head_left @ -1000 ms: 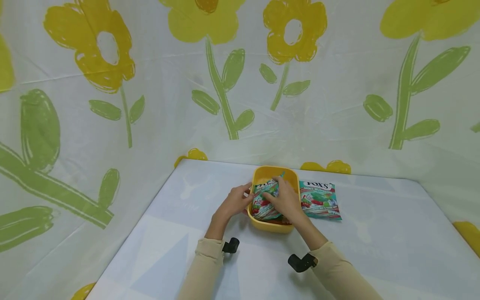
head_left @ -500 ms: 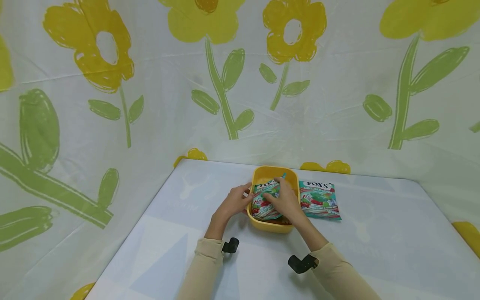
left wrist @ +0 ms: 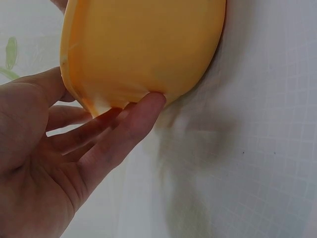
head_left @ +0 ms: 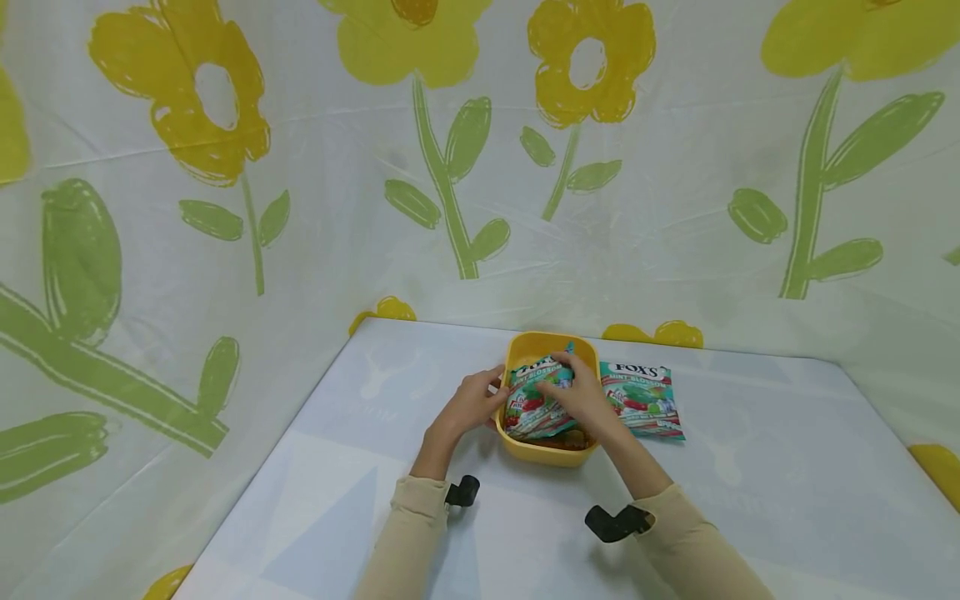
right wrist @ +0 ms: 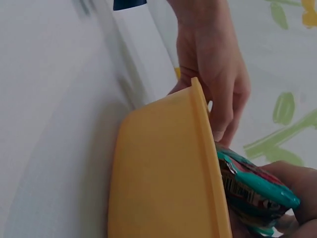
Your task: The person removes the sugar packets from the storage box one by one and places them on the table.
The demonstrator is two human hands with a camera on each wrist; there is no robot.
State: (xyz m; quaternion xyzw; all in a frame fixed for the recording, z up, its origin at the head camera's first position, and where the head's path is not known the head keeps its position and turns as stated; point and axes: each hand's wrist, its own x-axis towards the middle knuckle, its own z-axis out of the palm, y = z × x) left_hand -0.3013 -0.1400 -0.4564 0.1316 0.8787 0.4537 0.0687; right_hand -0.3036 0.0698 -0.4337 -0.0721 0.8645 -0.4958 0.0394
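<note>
A yellow plastic tub [head_left: 546, 457] stands on the table, a green FOX'S candy bag [head_left: 531, 408] tilted inside it. My left hand [head_left: 472, 402] holds the tub's left side. In the left wrist view, its fingers [left wrist: 126, 131] press the outer wall with the thumb up at the rim. My right hand [head_left: 588, 398] grips the candy bag by its right side, thumb on the front and fingers near the top edge. The right wrist view shows the candy bag [right wrist: 255, 191] rising past the tub's rim [right wrist: 205, 134]. Brown contents show low in the tub's near end, partly hidden.
A second FOX'S candy bag [head_left: 643, 402] lies flat on the table, just right of the tub and partly behind my right wrist. The pale patterned table [head_left: 750, 500] meets a flower-printed curtain [head_left: 675, 233] at its back and left edges.
My right hand has shifted slightly right, and the candy bag in it has moved right and tilted. More of the brown contents shows. My left hand and the tub stay about where they were.
</note>
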